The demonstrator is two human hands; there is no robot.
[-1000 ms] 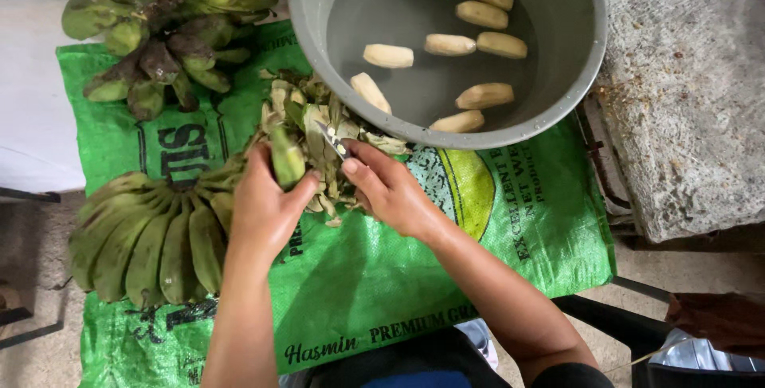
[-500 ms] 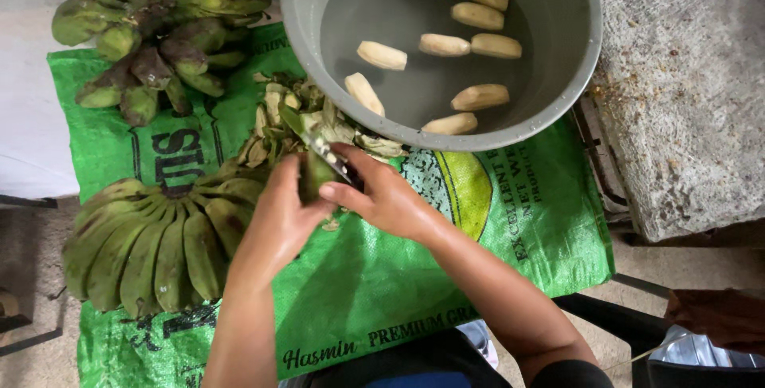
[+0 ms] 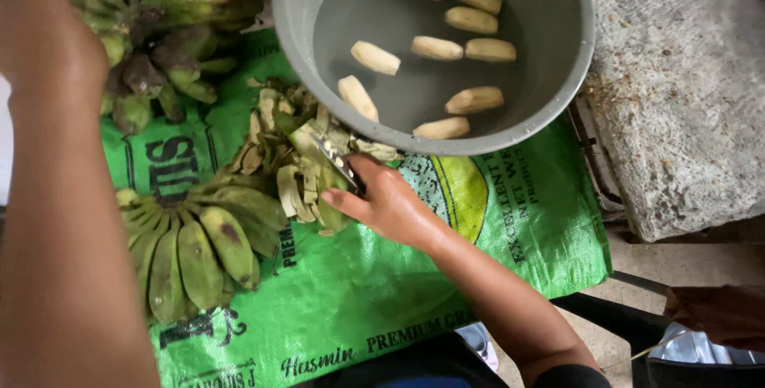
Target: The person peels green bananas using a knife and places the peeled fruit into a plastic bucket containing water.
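Two hands apart: right hand [image 3: 390,205] grips knife [image 3: 339,163] over peels [image 3: 295,157]; left hand [image 3: 44,29], grip unclear, nearer far-left green banana bunch [image 3: 167,21].

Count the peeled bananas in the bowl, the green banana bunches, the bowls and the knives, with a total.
Peeled bananas in the water: 8
Green banana bunches: 2
Grey bowl: 1
Knife, in the right hand: 1
Total: 12

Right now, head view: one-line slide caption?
Right hand holds small knife over peel pile; left hand reaches green banana bunch.
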